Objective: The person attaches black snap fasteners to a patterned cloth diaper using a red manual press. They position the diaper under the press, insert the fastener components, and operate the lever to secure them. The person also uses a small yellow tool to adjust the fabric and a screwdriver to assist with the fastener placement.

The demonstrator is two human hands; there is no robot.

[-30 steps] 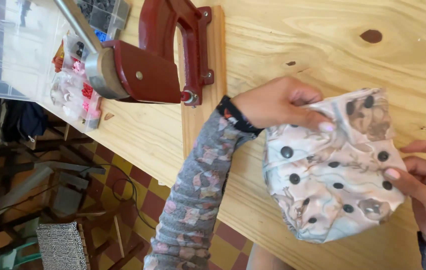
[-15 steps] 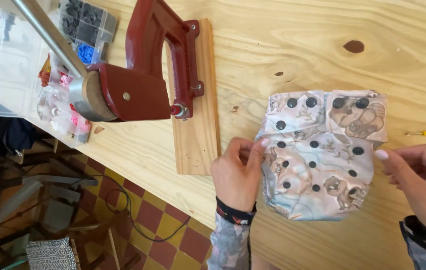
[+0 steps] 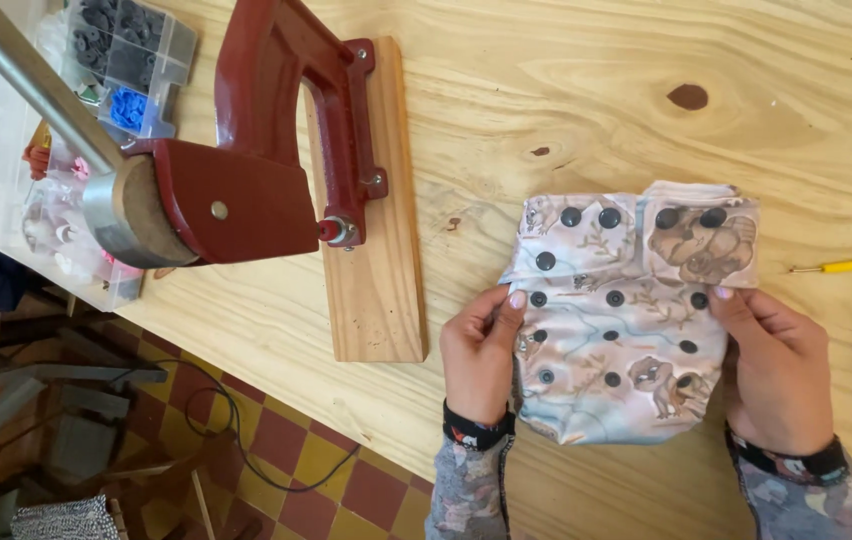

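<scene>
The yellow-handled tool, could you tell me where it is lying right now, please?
In the head view the yellow-handled tool lies on the wooden table at the right edge, just right of the printed cloth diaper and above the right hand.

Grey patterned sleeves cover both forearms, each wrist ringed by a dark band (with small red markings).

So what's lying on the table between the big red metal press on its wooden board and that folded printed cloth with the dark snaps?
Nothing: the head view shows only bare pale wooden tabletop between the red press and the printed cloth.
</scene>
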